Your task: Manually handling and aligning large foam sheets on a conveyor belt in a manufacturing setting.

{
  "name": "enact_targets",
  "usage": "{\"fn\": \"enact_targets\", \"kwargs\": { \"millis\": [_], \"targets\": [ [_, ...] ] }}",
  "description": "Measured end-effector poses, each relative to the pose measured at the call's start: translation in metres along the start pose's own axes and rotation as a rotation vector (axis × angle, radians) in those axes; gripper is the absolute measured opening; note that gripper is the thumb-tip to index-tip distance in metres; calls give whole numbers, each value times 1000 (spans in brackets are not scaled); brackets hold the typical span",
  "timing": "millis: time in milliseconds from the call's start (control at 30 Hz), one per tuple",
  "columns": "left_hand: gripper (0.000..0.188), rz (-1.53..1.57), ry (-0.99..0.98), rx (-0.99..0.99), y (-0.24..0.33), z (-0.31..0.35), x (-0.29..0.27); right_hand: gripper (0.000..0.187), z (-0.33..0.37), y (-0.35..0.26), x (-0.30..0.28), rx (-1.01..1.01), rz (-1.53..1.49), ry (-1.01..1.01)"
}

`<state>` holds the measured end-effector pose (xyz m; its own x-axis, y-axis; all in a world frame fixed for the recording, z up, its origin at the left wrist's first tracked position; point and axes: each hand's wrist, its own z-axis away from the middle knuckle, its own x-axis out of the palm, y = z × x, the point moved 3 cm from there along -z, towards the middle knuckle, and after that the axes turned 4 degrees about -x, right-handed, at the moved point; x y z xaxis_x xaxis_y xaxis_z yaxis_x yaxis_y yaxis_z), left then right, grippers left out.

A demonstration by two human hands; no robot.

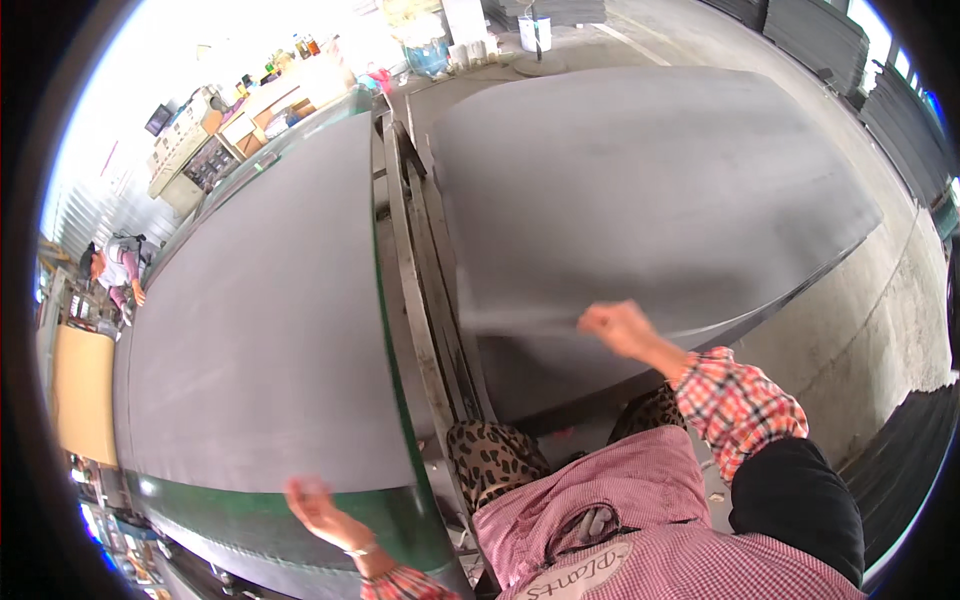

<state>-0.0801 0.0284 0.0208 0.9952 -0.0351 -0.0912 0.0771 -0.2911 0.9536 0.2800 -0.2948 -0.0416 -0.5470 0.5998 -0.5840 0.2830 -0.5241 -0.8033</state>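
Observation:
My left hand is at the near edge of a large grey sheet that lies flat on a green belt table. Motion smears its fingers, and I cannot tell whether they touch the sheet. To the right, my right hand is above the near part of a second grey sheet, with its fingers curled closed. What they hold, if anything, is hidden. Close to that hand, the second sheet's near edge shows a pale curved line, and more dark grey sheet shows below it.
A metal rail runs between both sheets. At the far left, a co-worker reaches to the first sheet's edge, near a tan roll. A control console and a white bucket stand behind. Dark stacked sheets line the right.

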Motion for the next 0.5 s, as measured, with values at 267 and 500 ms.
{"fn": "enact_targets", "kwargs": {
  "millis": [267,500],
  "targets": [
    [73,429,-883,-951,-19,206,173,14,55,17,45,-391,202,362],
    [38,23,-502,-904,-115,202,291,13,48,34,73,-521,170,413]
  ]
}}
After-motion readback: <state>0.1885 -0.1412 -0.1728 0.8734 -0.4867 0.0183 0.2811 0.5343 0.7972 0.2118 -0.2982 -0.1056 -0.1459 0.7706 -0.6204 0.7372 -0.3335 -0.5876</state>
